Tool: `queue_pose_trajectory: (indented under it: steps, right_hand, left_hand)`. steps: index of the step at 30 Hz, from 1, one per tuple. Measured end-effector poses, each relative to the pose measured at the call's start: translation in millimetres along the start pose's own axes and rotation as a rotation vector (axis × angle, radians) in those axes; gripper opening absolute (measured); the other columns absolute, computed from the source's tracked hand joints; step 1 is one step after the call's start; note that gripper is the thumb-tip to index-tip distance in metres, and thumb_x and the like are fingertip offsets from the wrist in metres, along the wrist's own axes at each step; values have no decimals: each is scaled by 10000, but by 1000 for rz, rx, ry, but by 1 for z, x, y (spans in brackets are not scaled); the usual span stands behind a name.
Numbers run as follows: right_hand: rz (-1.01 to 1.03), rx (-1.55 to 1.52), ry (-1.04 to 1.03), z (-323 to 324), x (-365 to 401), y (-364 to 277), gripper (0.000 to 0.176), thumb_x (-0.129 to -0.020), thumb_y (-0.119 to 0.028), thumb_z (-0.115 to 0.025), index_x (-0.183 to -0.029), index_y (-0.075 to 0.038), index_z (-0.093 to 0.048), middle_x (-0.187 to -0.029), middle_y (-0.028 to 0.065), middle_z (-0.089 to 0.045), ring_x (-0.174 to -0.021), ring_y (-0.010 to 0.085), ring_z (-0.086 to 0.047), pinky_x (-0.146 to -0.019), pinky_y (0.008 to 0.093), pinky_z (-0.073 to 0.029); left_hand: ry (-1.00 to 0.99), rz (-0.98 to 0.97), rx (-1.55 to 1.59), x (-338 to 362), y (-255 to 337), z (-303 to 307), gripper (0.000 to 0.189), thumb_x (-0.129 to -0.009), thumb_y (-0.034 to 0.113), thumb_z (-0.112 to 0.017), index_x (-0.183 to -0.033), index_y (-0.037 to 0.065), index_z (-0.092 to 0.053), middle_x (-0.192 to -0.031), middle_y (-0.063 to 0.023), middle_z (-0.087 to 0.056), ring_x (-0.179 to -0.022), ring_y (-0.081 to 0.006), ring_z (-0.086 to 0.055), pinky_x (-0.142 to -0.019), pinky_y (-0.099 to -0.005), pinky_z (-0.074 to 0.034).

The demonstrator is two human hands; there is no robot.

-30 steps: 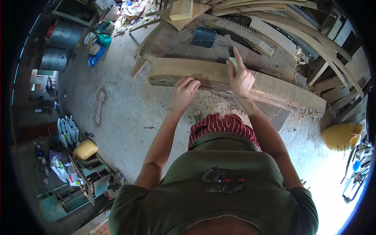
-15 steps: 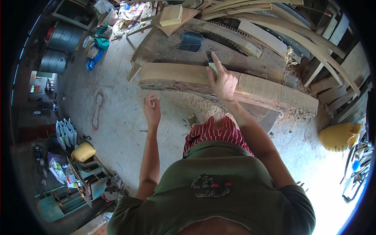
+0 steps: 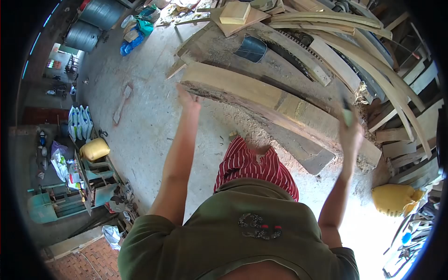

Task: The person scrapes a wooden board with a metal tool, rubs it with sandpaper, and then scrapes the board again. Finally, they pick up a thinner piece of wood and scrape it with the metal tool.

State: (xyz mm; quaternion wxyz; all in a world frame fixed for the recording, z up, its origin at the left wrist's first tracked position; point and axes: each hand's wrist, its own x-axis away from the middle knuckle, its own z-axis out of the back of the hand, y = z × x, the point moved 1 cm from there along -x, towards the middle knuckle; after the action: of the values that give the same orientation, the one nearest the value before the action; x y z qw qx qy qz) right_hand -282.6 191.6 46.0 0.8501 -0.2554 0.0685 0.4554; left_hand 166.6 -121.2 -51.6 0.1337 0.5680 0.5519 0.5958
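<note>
A thick, curved timber beam (image 3: 242, 86) with a rough, bark-like near edge lies across in front of me. My left hand (image 3: 189, 99) is at its left end, fingers up against the end face and partly hidden. My right hand (image 3: 351, 135), smeared by motion, is over the right part of the beam. It is closed around a small pale green tool (image 3: 346, 116) with a dark end, whose exact kind I cannot make out.
Behind the beam, a worn board surface holds a dark sheet (image 3: 251, 49) and a wood block (image 3: 234, 13). Long curved wood strips (image 3: 368, 56) are piled at the back right. A yellow sack (image 3: 396, 199) lies at right, a yellow jerrycan (image 3: 94, 149) at left.
My right hand has swept right along the beam with the green tool. My left hand has moved up to the beam's left end. The view has turned slightly.
</note>
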Motion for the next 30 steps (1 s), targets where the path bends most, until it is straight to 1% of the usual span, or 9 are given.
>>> queue_pose_trajectory:
  steps: [5, 7, 9, 11, 12, 19, 21, 23, 30]
  right_hand:
    - [-465, 332, 267, 67, 42, 159, 541, -942, -518, -584, -1263, -87, -638, -1097, 187, -711, -953, 369, -702, -894, 481, -556]
    - [-704, 363, 184, 84, 61, 194, 561, -907, -484, -627, -1245, -36, -630, -1091, 179, -706, -992, 319, -676, -790, 492, -539]
    - [-533, 201, 243, 81, 83, 269, 550, -885, -573, -630, -1057, -53, -680, -882, 126, -695, -735, 246, -671, -601, 409, -528]
    - [-1207, -469, -208, 91, 77, 247, 488, -875, -604, -652, -795, -126, -598, -629, 18, -558, -482, 122, -519, -413, 289, -403]
    - [-1292, -572, -38, 81, 70, 218, 518, -865, -633, -658, -669, -210, -433, -506, -58, -400, -373, 41, -354, -341, 218, -250]
    - [-1220, -727, 21, 80, 74, 218, 520, -846, -636, -681, -678, -211, -435, -502, -52, -393, -365, 71, -377, -338, 217, -281]
    - [-1208, -847, 162, 84, 78, 208, 507, -858, -631, -669, -699, -205, -445, -514, -47, -408, -364, 78, -380, -339, 219, -286]
    - [-1191, -957, 280, 84, 86, 207, 494, -871, -625, -656, -719, -199, -456, -526, -43, -423, -364, 86, -384, -340, 221, -291]
    - [-1048, -1168, 423, 65, 81, 210, 507, -904, -632, -588, -995, -134, -616, -715, -9, -589, -558, 106, -539, -474, 241, -410]
  left_hand:
    - [-27, -319, -519, -39, 76, 13, 830, -858, 774, -498, -1291, 67, -546, -1175, -99, -595, -928, -202, -575, -816, -410, -453]
    - [-320, -173, -1045, -51, 97, 2, 896, -863, 804, -434, -1313, 42, -577, -1218, -123, -620, -1002, -255, -615, -821, -396, -468]
    - [-325, -150, -1150, -40, 101, -26, 921, -865, 811, -410, -1322, 29, -577, -1223, -146, -630, -1064, -293, -611, -843, -411, -475]
    - [-327, -125, -1254, -42, 86, -41, 946, -867, 818, -386, -1331, 16, -576, -1228, -169, -641, -1125, -331, -608, -866, -426, -481]
    - [-314, -281, -1309, -49, 73, -43, 981, -861, 831, -362, -1321, -8, -582, -1243, -209, -636, -1153, -359, -602, -898, -440, -476]
    - [-55, -496, -1101, -53, 54, -42, 1032, -869, 829, -317, -1170, -102, -644, -1190, -321, -633, -1171, -427, -601, -976, -443, -457]
    - [-84, -377, -1047, -35, 64, -51, 986, -919, 784, -278, -1274, -82, -590, -1281, -270, -612, -1223, -394, -571, -1027, -435, -424]
    - [-192, -242, -335, -19, 71, -58, 918, -968, 729, -235, -1418, -40, -456, -1415, -202, -526, -1319, -338, -488, -1097, -411, -356]
    - [-359, -202, -111, -48, 75, -92, 988, -940, 773, -200, -1521, -24, -265, -1558, -190, -325, -1418, -328, -343, -1147, -447, -279]
